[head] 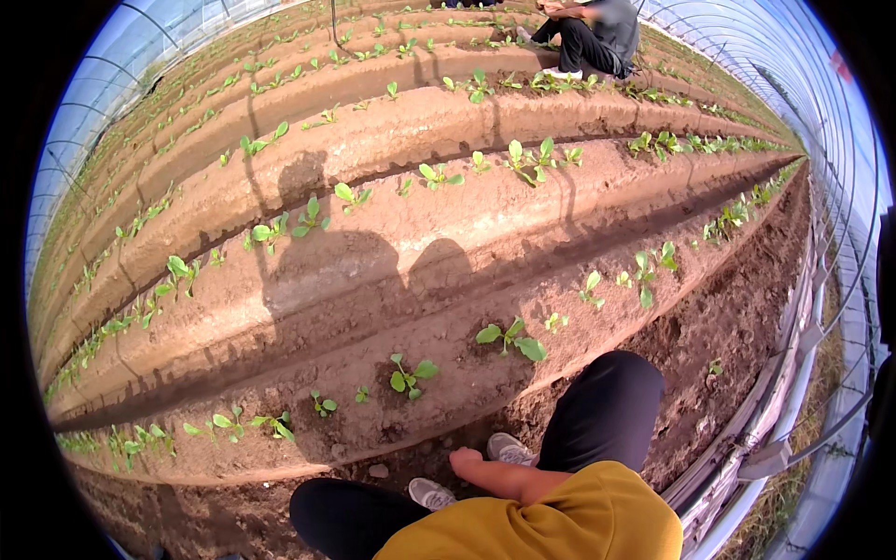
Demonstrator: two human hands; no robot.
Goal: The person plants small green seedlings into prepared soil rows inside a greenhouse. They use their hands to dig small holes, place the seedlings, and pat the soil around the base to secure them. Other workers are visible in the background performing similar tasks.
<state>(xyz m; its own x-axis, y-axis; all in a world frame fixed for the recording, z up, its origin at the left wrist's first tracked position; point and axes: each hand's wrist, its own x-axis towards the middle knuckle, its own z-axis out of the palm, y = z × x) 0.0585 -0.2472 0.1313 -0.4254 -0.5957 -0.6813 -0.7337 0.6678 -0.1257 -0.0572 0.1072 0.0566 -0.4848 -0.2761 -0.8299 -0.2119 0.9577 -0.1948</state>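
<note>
One bare hand (463, 459) hangs low between my knees, just above the furrow soil and close to my shoes. It looks like my right hand, with its arm coming from the right side of my yellow shirt. Its fingers are hard to make out, and I cannot tell whether it holds anything. My left hand is out of view. Before me runs a raised soil bed (448, 392) with a row of small leafy seedlings. The nearest are a seedling with rounded leaves (411, 378) and a larger seedling (511, 339) to its right.
More ridges with seedlings (434, 175) lie beyond, crossed by shadows. A seated person (595, 38) in dark clothes is at the upper right. The greenhouse's plastic wall and metal hoops (833, 308) run along the right. A small stone (378, 471) lies near my shoes.
</note>
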